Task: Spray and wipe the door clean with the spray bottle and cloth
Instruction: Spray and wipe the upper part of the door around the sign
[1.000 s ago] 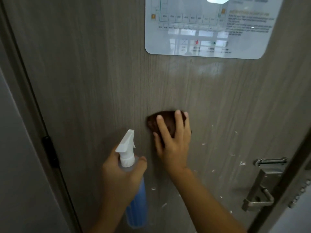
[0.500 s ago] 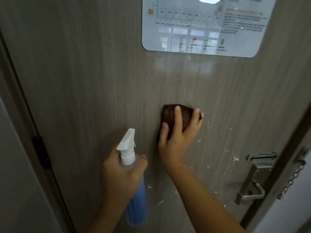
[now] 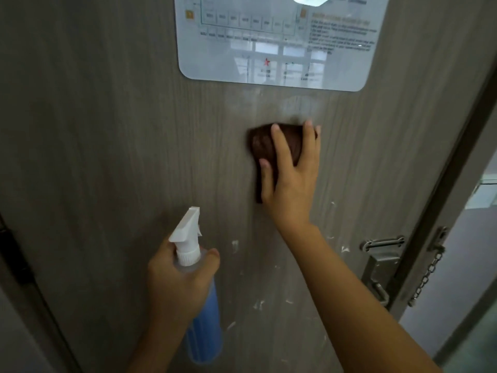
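The grey wood-grain door (image 3: 113, 157) fills the view, with white flecks and smears on its lower right part. My right hand (image 3: 290, 179) presses a dark brown cloth (image 3: 262, 146) flat against the door, fingers spread straight over it, just below a white sign. My left hand (image 3: 177, 278) grips a spray bottle (image 3: 204, 327) with blue liquid and a white trigger head (image 3: 187, 232) pointing up towards the door, lower left of the cloth.
A glossy white floor-plan sign (image 3: 274, 41) is fixed to the upper door. A metal lever handle (image 3: 379, 275) and a security chain (image 3: 427, 275) sit at the door's right edge, beside the frame. A dark hinge (image 3: 13, 259) is at the left edge.
My right hand has slid the cloth up and to the right across the door, closer to the sign. The left hand keeps holding the bottle in about the same place.
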Tool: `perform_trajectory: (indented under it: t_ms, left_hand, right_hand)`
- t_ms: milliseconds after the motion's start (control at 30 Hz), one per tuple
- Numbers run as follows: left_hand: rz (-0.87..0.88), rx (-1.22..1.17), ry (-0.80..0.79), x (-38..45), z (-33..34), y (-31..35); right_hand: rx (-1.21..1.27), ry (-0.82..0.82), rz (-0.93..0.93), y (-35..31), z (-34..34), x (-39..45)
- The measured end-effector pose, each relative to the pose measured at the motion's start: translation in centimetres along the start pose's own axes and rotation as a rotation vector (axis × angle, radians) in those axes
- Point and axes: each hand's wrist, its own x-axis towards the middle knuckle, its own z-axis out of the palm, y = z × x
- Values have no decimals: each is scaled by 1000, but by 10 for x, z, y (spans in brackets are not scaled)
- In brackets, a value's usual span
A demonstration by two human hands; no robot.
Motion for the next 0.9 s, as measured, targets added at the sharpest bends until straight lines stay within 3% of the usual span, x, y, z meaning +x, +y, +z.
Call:
perform_trajectory:
  t_ms: [167, 333, 667, 900]
  left_hand:
    - [24, -53, -50, -13, 31, 16]
    - [34, -60, -152, -23, 75, 31]
    - [-41, -10, -268, -52, 156, 45]
    - [-38, -3, -295, -74, 199, 51]
  right_hand:
    - [-91, -26, -121, 43, -25, 12]
    - [-109, -37, 6, 106, -60, -1]
    - [-103, -202, -126, 190, -107, -8]
    - [-61, -244, -115, 225, -125, -22]
